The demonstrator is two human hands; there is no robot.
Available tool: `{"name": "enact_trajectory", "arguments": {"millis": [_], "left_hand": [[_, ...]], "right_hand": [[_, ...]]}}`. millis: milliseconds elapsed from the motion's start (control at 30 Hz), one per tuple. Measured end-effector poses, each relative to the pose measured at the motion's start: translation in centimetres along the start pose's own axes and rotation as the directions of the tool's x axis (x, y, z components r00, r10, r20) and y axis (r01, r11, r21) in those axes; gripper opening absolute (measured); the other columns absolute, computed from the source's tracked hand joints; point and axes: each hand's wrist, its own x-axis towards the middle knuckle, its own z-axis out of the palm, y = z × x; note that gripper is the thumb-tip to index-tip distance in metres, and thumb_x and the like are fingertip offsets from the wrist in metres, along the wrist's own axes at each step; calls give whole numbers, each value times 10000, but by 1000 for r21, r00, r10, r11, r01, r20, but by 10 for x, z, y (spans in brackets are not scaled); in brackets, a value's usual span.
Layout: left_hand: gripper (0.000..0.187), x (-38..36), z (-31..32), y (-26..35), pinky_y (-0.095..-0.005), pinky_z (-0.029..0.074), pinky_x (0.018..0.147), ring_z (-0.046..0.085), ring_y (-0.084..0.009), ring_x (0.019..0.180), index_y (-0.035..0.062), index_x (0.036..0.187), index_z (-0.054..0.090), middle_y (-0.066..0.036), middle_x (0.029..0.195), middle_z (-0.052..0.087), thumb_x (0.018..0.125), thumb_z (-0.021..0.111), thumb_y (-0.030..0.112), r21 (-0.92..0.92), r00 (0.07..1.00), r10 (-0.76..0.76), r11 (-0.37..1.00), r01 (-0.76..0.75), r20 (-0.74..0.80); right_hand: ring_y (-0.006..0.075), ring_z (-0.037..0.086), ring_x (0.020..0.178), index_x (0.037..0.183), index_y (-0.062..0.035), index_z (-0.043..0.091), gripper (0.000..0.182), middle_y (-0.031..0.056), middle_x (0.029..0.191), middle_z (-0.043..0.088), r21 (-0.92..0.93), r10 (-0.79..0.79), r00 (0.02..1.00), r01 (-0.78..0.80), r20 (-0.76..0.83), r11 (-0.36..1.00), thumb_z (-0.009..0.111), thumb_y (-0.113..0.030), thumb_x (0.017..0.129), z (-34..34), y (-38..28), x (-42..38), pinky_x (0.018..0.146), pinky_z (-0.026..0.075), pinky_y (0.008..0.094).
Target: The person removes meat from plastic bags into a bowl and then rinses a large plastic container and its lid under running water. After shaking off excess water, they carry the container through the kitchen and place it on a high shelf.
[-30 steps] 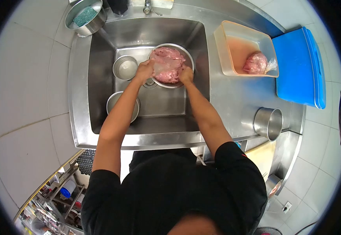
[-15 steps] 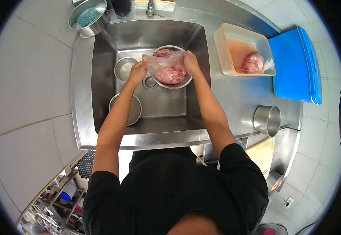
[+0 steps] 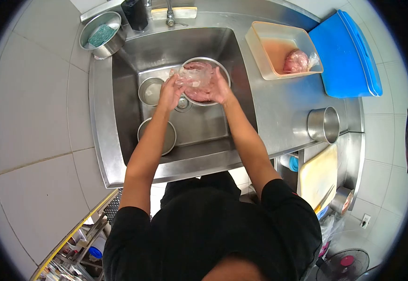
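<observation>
A clear plastic bag (image 3: 195, 78) lies bunched over raw pink meat (image 3: 198, 95) in a round metal bowl (image 3: 229, 75) inside the sink. At the bowl's left edge, my left hand (image 3: 169, 93) has its fingers closed on the bag's left side. My right hand (image 3: 220, 89) is over the bowl's right part, its fingers stretched out and apart beside the bag and meat. Whether its fingertips touch the plastic is hard to see.
The steel sink (image 3: 201, 125) also holds a small metal bowl (image 3: 150, 91) and a larger one (image 3: 169, 139). Rightward are a plastic tub (image 3: 261, 49) with bagged meat (image 3: 296, 61), a blue cooler (image 3: 342, 58) and a metal pot (image 3: 323, 124). A faucet (image 3: 170, 16) stands behind.
The bag was stretched between both hands; now it is bunched lower over the bowl. My right hand's fingers have opened from their grip on it. The view has shifted slightly.
</observation>
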Motion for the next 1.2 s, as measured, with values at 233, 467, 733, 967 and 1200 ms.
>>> {"name": "enact_trajectory", "arguments": {"millis": [233,467,733,967,1200], "left_hand": [[192,-18,3,-33,-229,441,674,564,-98,794,28,924,552,-25,861,611,865,623,197,409,986,148,907,-103,-80],[148,-76,91,-71,-241,398,622,508,-95,698,43,821,580,-22,800,579,799,651,170,861,947,200,400,-314,252],[313,-194,199,-172,-297,437,860,498,-229,1119,66,1118,598,-128,1284,459,812,645,114,651,644,-129,278,-706,754],[220,-240,185,-243,-235,438,827,559,-118,976,-2,1083,585,-52,1052,598,900,551,114,773,676,-423,520,-364,603],[187,-262,179,-262,-211,435,697,584,-85,861,25,1027,610,-23,939,631,905,546,151,871,671,-568,410,-270,476]], "right_hand": [[241,557,1058,1233,-91,460,365,93,1187,538,32,-207,952,205,224,978,531,-246,910,12,29,-28,875,488,434],[155,615,868,1113,-69,559,304,32,981,626,-127,-347,936,351,54,928,649,-109,825,-18,22,-125,728,523,301],[111,589,769,983,-10,622,183,38,888,636,-348,-738,512,660,-439,665,648,-61,809,-143,94,-349,691,485,247],[115,602,703,941,-20,615,170,53,824,641,-437,-591,53,621,-805,650,635,-27,772,-199,263,-566,648,518,266],[421,350,1248,1352,32,278,950,301,1324,374,-102,-258,-513,-312,-819,945,722,-483,689,-313,436,-694,1037,298,410]]}}
